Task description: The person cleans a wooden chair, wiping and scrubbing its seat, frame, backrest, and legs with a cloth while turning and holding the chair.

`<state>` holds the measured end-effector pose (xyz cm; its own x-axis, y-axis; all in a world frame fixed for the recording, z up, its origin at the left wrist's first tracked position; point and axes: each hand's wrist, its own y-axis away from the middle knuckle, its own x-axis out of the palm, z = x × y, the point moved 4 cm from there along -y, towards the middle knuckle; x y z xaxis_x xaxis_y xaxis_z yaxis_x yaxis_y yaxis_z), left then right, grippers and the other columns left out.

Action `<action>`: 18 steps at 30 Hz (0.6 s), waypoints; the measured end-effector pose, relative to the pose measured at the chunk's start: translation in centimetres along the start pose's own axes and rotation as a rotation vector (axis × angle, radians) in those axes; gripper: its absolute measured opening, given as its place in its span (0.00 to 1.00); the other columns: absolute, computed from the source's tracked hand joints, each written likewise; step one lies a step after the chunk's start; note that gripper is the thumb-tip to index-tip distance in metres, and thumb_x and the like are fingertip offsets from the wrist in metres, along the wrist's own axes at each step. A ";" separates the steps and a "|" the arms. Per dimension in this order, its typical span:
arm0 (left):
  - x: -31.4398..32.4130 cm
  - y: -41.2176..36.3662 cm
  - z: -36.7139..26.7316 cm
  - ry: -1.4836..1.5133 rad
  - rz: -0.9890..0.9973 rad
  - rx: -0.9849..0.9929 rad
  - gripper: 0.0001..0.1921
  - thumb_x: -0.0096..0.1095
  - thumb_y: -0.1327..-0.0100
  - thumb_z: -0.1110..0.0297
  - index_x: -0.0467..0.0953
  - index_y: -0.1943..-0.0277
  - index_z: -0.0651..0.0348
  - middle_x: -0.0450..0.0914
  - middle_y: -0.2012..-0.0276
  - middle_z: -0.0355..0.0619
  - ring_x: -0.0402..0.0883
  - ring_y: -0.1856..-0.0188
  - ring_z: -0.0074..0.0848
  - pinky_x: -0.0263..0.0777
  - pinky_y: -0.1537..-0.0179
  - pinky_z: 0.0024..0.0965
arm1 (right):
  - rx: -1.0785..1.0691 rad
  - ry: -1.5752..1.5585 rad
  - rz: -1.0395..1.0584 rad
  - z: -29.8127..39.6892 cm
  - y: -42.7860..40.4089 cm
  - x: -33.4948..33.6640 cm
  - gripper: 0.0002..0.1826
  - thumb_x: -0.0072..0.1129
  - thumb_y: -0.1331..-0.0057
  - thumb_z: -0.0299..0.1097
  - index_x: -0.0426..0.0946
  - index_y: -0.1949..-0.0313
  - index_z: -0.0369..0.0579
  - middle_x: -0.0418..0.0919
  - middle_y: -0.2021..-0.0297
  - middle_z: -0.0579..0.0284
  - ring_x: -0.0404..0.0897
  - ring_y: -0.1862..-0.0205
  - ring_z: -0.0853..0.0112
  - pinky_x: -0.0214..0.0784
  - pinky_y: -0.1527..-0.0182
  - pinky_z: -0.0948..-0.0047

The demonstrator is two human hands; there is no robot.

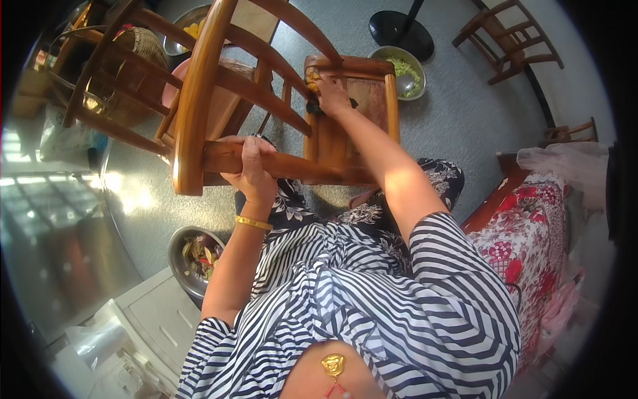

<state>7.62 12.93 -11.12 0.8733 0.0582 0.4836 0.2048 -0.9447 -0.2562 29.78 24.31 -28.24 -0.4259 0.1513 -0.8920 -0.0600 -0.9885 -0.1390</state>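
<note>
A brown wooden chair (192, 99) lies tilted in front of me, its slatted back towards the upper left and its seat (371, 107) to the right. My left hand (253, 167) is closed round one upright of the chair back, near the thick top rail. My right hand (333, 95) presses a yellow and dark green cloth (313, 84) onto the joint of seat and back; its fingers partly hide the cloth.
A steel bowl of shredded greens (421, 82) stands beyond the seat, near a black round stand base (401, 35). Another steel bowl with scraps (174, 259) is at lower left. More wooden chairs (513, 42) and a flowered cover (523, 234) are at right.
</note>
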 end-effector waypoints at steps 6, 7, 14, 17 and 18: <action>0.2 -0.2 -0.2 -0.021 -0.001 0.008 0.06 0.57 0.37 0.73 0.66 0.62 0.61 0.71 0.77 0.43 0.73 0.73 0.25 0.72 0.65 0.29 | -0.011 0.026 0.036 0.7 4.3 -0.9 0.17 0.54 0.40 0.29 0.72 0.50 0.53 0.65 0.41 0.62 0.66 0.45 0.52 0.65 0.47 0.51; 0.3 -0.2 -0.1 -0.018 0.003 0.008 0.06 0.57 0.37 0.73 0.66 0.62 0.61 0.71 0.77 0.43 0.73 0.73 0.25 0.72 0.65 0.29 | -0.025 0.019 0.055 1.1 4.9 -1.0 0.17 0.54 0.40 0.29 0.73 0.50 0.53 0.65 0.42 0.62 0.66 0.45 0.52 0.65 0.47 0.51; -0.2 -0.3 0.3 0.034 -0.014 -0.014 0.09 0.58 0.37 0.73 0.66 0.60 0.65 0.74 0.76 0.46 0.75 0.74 0.27 0.73 0.66 0.31 | -0.176 -0.124 0.144 2.6 9.1 -1.5 0.16 0.53 0.40 0.28 0.75 0.52 0.55 0.67 0.44 0.62 0.67 0.47 0.52 0.66 0.48 0.52; -0.1 -0.3 0.2 0.031 -0.019 -0.014 0.09 0.59 0.37 0.73 0.66 0.60 0.64 0.74 0.77 0.46 0.75 0.74 0.26 0.73 0.66 0.31 | -0.182 -0.134 0.125 2.9 9.4 -1.8 0.17 0.50 0.40 0.27 0.75 0.51 0.57 0.67 0.44 0.59 0.68 0.47 0.51 0.65 0.48 0.53; -0.1 -0.3 0.2 0.038 -0.019 -0.017 0.09 0.59 0.38 0.73 0.66 0.60 0.64 0.74 0.77 0.46 0.75 0.74 0.26 0.73 0.66 0.31 | -0.178 -0.137 0.123 2.9 9.3 -1.6 0.17 0.50 0.40 0.27 0.75 0.51 0.57 0.67 0.44 0.59 0.68 0.47 0.51 0.65 0.48 0.53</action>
<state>7.61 13.27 -11.25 0.8518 0.0641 0.5200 0.2136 -0.9488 -0.2329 27.31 14.85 -26.84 -0.5390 0.0154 -0.8421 0.1544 -0.9811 -0.1168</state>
